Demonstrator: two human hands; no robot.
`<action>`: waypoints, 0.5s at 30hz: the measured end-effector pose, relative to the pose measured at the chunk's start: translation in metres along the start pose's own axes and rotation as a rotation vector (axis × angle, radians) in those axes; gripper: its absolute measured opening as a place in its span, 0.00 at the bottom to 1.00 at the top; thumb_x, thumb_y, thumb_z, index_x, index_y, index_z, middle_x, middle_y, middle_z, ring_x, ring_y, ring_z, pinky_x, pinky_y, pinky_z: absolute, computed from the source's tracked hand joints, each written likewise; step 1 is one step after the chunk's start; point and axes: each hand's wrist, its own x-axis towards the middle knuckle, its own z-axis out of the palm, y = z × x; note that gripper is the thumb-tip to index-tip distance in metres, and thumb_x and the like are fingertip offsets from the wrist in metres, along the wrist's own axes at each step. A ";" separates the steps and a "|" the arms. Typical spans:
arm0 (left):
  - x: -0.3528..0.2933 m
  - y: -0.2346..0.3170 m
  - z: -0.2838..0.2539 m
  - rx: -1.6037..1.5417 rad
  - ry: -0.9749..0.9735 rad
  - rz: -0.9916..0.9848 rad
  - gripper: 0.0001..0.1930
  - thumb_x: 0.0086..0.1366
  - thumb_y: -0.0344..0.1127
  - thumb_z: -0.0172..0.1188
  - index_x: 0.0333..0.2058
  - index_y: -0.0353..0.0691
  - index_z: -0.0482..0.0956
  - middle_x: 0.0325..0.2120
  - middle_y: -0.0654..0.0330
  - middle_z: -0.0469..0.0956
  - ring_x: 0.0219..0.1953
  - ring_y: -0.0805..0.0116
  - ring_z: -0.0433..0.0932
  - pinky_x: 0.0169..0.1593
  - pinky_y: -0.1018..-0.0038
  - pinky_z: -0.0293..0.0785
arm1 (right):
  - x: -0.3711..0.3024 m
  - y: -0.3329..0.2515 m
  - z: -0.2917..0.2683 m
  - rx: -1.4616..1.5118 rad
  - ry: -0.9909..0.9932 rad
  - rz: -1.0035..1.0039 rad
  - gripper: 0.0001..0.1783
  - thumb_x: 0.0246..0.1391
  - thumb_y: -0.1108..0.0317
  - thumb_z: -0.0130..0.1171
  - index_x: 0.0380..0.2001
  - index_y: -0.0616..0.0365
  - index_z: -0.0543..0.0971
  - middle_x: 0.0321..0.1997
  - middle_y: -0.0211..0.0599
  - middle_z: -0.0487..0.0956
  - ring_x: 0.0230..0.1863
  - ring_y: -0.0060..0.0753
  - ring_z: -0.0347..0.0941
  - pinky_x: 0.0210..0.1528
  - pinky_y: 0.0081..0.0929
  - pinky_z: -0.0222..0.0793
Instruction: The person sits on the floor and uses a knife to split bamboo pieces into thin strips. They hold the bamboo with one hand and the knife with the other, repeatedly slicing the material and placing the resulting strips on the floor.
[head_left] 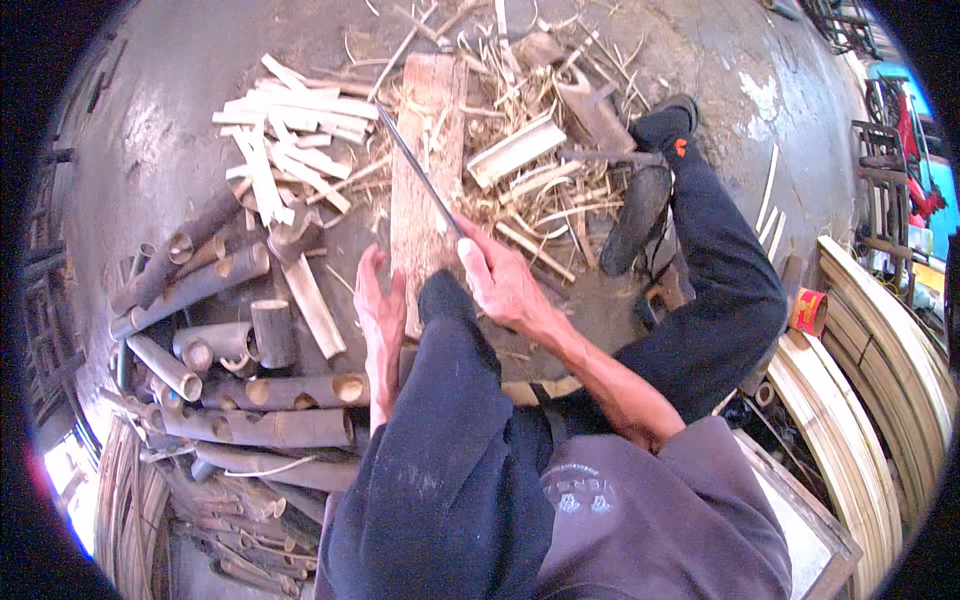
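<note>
My right hand [497, 279] is closed round the handle of a long, thin-bladed knife [415, 165]. The blade points up and to the left, crossing above a worn wooden plank [425, 215]. Beside the plank's left edge is my left hand [378, 310], fingers raised and apart from the thumb, with nothing visible in it. My bent knee covers the plank's near end. Left of the blade lies a heap of pale split bamboo strips [290, 125]. Split bamboo pieces [517, 150] and thin shavings litter the ground to the right of the plank.
Cut bamboo tubes [270, 425] are stacked at the left, with a short one [272, 333] upright. Long pale strips [840, 430] curve along the right side, near a red can [808, 311]. My outstretched leg and sandalled foot [667, 125] border the shavings on the right.
</note>
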 end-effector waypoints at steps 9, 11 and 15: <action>-0.002 0.009 -0.016 -0.113 0.071 0.015 0.16 0.64 0.32 0.55 0.49 0.34 0.73 0.44 0.49 0.77 0.49 0.56 0.76 0.55 0.66 0.69 | 0.001 0.012 0.002 -0.013 -0.039 0.069 0.27 0.66 0.53 0.41 0.62 0.55 0.66 0.34 0.53 0.79 0.37 0.45 0.79 0.42 0.38 0.71; 0.003 0.025 -0.020 -0.009 0.074 0.062 0.14 0.64 0.32 0.54 0.47 0.34 0.75 0.44 0.51 0.78 0.49 0.59 0.76 0.55 0.67 0.69 | 0.003 0.004 -0.001 0.068 -0.065 0.085 0.27 0.66 0.51 0.40 0.62 0.54 0.65 0.35 0.50 0.79 0.38 0.42 0.77 0.43 0.36 0.70; -0.003 0.035 -0.030 -0.258 0.119 0.027 0.13 0.66 0.33 0.54 0.46 0.34 0.75 0.42 0.54 0.78 0.46 0.62 0.77 0.53 0.68 0.71 | -0.007 -0.036 -0.020 0.058 -0.064 0.075 0.25 0.65 0.53 0.42 0.62 0.46 0.66 0.30 0.54 0.76 0.34 0.41 0.77 0.42 0.38 0.70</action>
